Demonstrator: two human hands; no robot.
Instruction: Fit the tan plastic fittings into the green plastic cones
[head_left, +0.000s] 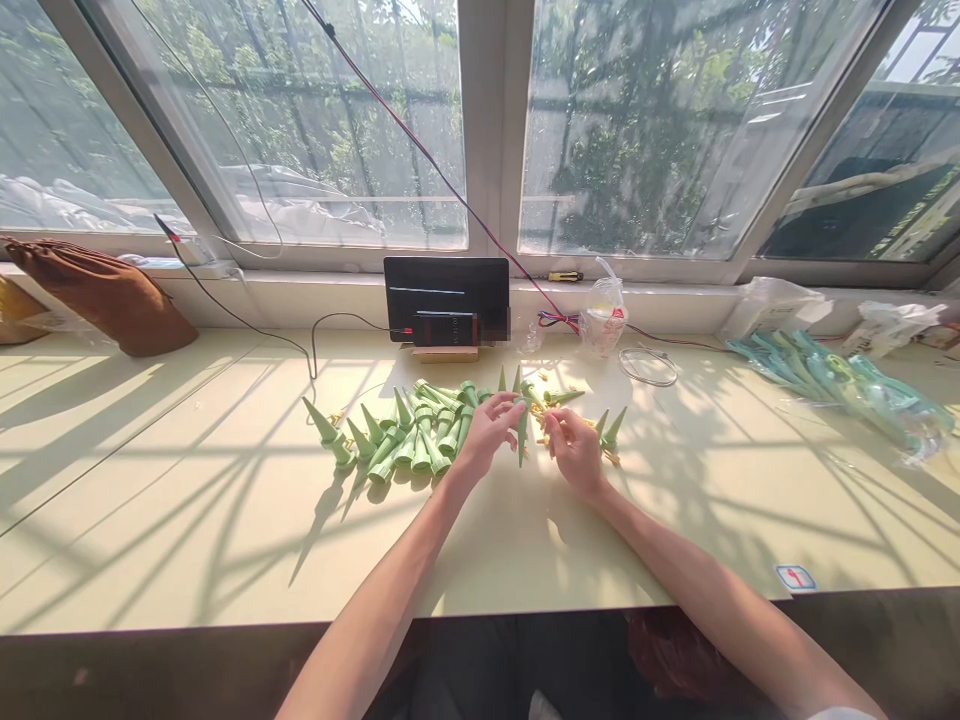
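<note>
My left hand (491, 432) is closed on a green plastic spike (521, 442), its pointed end hanging down. Close by on the right, my right hand (574, 445) has its fingers pinched together; whatever they hold is too small to make out. Small yellow pieces (541, 428) lie on the table between and behind the hands. A pile of similar green spikes (420, 440) spreads left of my left hand, some lying down and some standing point up. Two more spikes (613, 428) are just beyond my right hand on the right.
A dark tablet (446, 275) with a smaller black device (445, 329) in front stands by the window. Beside it are a plastic-wrapped cup (602, 325) and a coiled cable (649, 366). Bagged teal items (840, 385) lie at right, a brown pouch (112, 295) at left.
</note>
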